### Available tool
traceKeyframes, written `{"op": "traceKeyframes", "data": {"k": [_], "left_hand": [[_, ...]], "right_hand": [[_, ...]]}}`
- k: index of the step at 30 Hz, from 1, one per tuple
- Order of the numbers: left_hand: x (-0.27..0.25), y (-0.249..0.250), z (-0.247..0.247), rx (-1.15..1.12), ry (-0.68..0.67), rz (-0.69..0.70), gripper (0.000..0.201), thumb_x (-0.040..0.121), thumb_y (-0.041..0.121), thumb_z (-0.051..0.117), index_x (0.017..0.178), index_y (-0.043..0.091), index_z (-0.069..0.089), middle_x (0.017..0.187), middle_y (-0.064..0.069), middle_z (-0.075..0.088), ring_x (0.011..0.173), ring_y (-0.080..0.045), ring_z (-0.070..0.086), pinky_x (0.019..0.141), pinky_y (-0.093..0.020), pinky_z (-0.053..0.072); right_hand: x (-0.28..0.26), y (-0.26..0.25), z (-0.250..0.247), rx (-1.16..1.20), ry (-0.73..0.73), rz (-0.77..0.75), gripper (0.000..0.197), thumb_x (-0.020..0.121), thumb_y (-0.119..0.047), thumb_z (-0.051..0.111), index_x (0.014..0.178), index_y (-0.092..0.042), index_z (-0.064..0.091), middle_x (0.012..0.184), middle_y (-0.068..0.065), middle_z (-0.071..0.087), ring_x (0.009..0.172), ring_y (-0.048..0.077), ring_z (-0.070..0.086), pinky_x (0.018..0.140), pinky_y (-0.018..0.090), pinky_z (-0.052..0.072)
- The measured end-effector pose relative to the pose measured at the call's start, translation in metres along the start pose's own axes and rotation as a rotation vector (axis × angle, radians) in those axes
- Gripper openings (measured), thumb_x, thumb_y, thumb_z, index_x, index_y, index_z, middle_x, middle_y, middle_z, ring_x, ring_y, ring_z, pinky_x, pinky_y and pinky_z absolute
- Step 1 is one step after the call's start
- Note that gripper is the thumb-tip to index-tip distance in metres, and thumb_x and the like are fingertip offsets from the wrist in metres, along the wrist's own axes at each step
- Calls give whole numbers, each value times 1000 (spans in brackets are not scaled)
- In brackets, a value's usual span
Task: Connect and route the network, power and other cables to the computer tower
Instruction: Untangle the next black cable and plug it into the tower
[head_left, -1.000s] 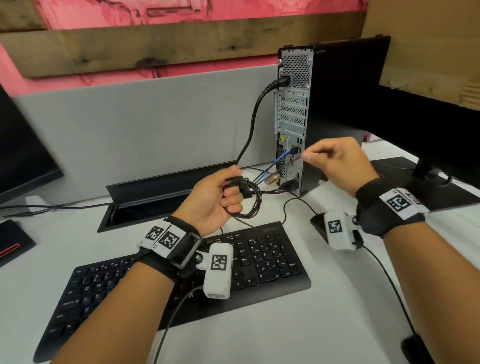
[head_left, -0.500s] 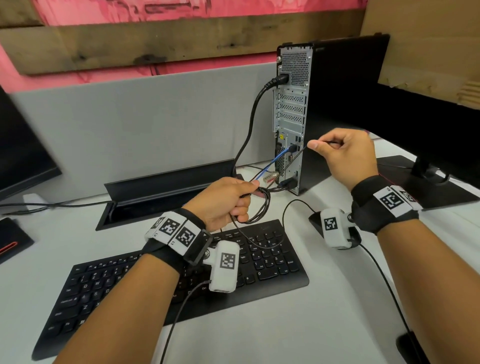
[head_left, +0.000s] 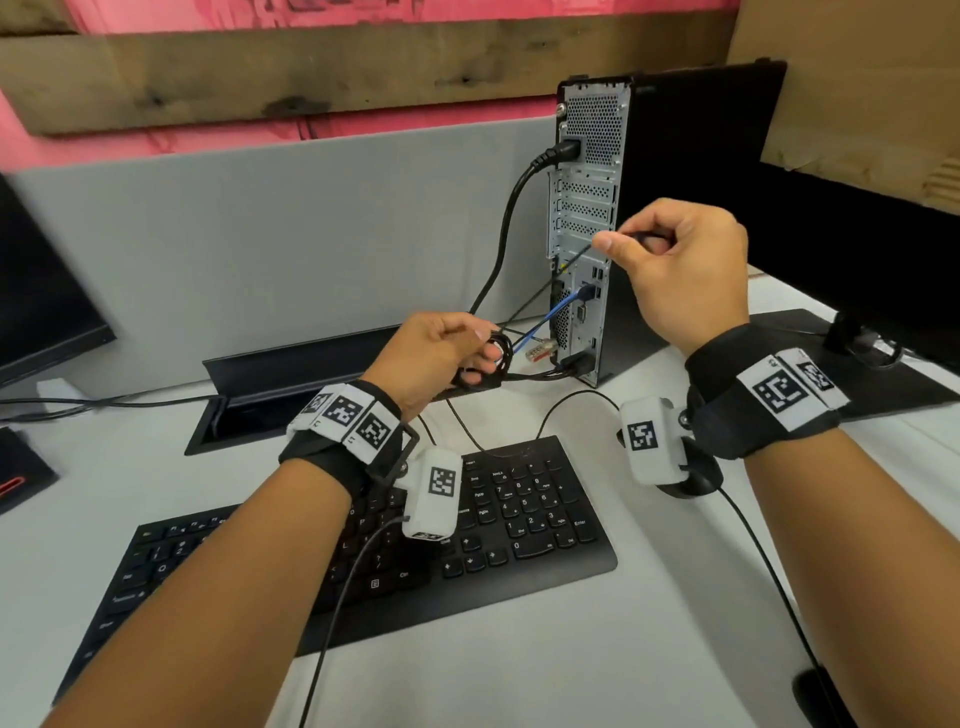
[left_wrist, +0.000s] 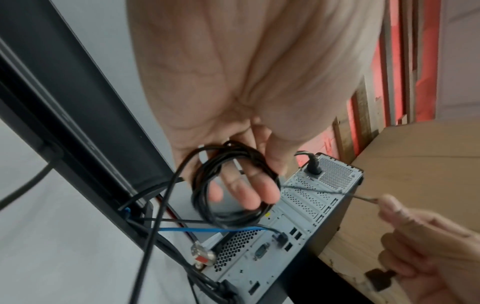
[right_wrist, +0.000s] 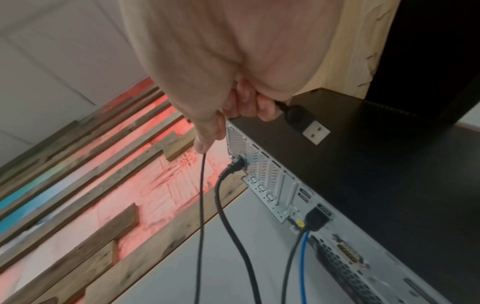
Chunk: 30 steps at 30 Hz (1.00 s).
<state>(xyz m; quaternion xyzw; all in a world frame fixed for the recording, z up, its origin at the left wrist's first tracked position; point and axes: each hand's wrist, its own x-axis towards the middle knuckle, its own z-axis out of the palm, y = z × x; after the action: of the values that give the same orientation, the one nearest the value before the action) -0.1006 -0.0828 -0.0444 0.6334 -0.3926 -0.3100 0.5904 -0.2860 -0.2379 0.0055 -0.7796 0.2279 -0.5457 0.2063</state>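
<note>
Right now the computer tower (head_left: 592, 228) stands upright at the back of the white counter (head_left: 519, 675), its perforated rear panel facing the person. A thick black power cord (head_left: 506, 234) is plugged in near the top of that panel, and a blue network cable (head_left: 558, 309) runs to a port lower down. The left hand (head_left: 441, 358) grips a coil of thin black cable (left_wrist: 233, 185), its fingers passed through the loops, just in front of the tower's base. From the coil one strand runs taut up to the right hand (head_left: 680, 270), which pinches it between thumb and forefinger in front of the slot covers; the USB plug (right_wrist: 309, 127) sticks out past its curled fingers, free of any port. A black keyboard (head_left: 519, 525) lies near the front edge, below both wrists. An open cable tray (head_left: 291, 374) sits recessed in the counter to the left of the tower, before a grey divider panel (head_left: 260, 234). A monitor stand (head_left: 883, 364) occupies the right side
</note>
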Motion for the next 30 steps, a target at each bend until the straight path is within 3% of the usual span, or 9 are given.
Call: {"op": "traceKeyframes", "data": {"k": [3,6,8,11,17,21,24,27,30], "left_hand": [[15,-6,-5,31,74,58,12,99,9,56,103,9,67,93,-14,75,90,-24,72,84,-35,55],[33,-11,-13,19,168,35,3,97,10,59,98,9,62,95,-14,76,94,-23,73,86,-37,57],[45,-17,-19,43,214,19,7,96,10,62,91,11,57,91,-14,77,92,-24,74,81,-38,58],[65,-30,-26,140,232,-33,17,93,9,64,81,14,54,85,-12,77,87,-23,74,71,-36,53],[94,-43,-35,550,156,-163,14,91,13,68,80,14,60,79,-5,77,84,-18,75,74,-30,56],[106,-51,-36,696,75,-207,13,90,12,68,78,13,62,78,-3,77,83,-13,75,71,-24,57],[114,-59,-37,819,28,-229,15,86,15,71,73,16,63,73,3,76,84,-10,72,85,-30,55],[120,-67,-37,936,-23,-263,17,81,21,76,68,19,64,73,6,75,80,-12,68,75,-26,53],[123,-71,-37,1011,-62,-305,14,76,18,78,67,19,68,76,2,71,76,-16,64,67,-22,50]], "right_hand": [[3,-7,7,17,-57,-24,19,87,-34,77,77,-21,69,54,-11,46,48,3,40,52,9,35],[4,-9,21,-12,-162,-45,15,89,-31,75,81,-18,72,56,-12,50,50,1,44,58,9,38],[4,-8,31,-61,-251,-79,11,93,-25,71,87,-16,74,63,-15,56,56,-2,50,62,10,40],[7,-4,46,-126,-368,-137,15,98,-19,62,94,-13,75,80,-5,68,71,3,58,73,21,51],[12,2,72,-182,-544,-141,18,97,-10,58,101,-11,76,91,3,74,86,17,68,86,33,56],[9,9,82,-218,-678,-73,23,95,-4,54,101,-14,74,82,0,68,78,20,66,79,39,59],[9,10,81,-258,-706,-51,30,92,-1,51,105,-19,71,84,2,68,80,22,65,78,42,59],[11,11,75,-288,-716,-48,33,89,2,53,104,-21,71,96,4,68,90,22,63,81,40,57],[17,14,68,-334,-692,-45,34,82,5,56,89,-26,69,91,3,66,81,24,65,74,42,60]]}}
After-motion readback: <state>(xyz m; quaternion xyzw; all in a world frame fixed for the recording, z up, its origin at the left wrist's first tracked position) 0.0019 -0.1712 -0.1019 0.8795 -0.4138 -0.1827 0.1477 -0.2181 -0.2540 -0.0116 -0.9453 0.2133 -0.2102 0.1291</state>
